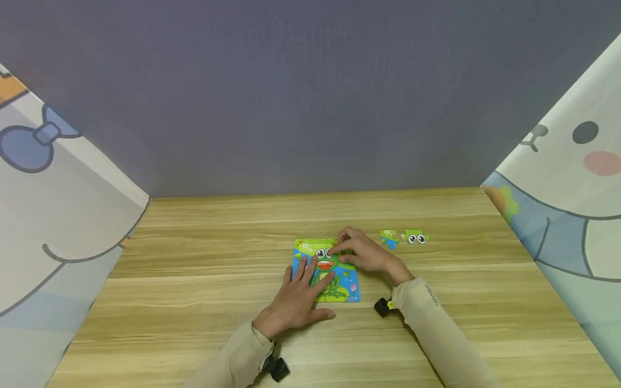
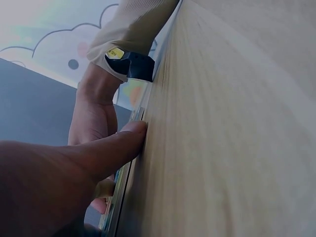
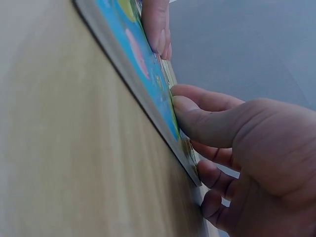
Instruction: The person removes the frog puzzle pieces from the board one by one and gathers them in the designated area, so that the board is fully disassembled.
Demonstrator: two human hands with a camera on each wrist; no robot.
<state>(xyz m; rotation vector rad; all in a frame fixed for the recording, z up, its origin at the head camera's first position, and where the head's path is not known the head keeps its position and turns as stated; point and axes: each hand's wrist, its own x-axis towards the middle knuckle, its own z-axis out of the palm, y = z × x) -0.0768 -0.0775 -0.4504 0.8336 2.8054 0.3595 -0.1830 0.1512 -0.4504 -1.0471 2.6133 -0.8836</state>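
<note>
A frog jigsaw puzzle (image 1: 350,291) in a flat, shallow board lies on the wooden table. My left hand (image 1: 299,302) rests on its lower left part with the fingers spread; in the left wrist view the thumb (image 2: 116,148) lies at the board's near edge. My right hand (image 1: 364,252) is at the upper right corner with bent fingers. There the thumb and index finger pinch at a puzzle piece, mostly hidden by the hand. The right wrist view shows the thumb (image 3: 197,118) close against the blue picture surface.
Right of the board lie a loose green and blue puzzle piece (image 1: 388,238) and a loose piece with two frog eyes (image 1: 415,237). A grey wall (image 1: 310,108) stands behind the table (image 1: 204,253), with cartoon-printed panels on both sides.
</note>
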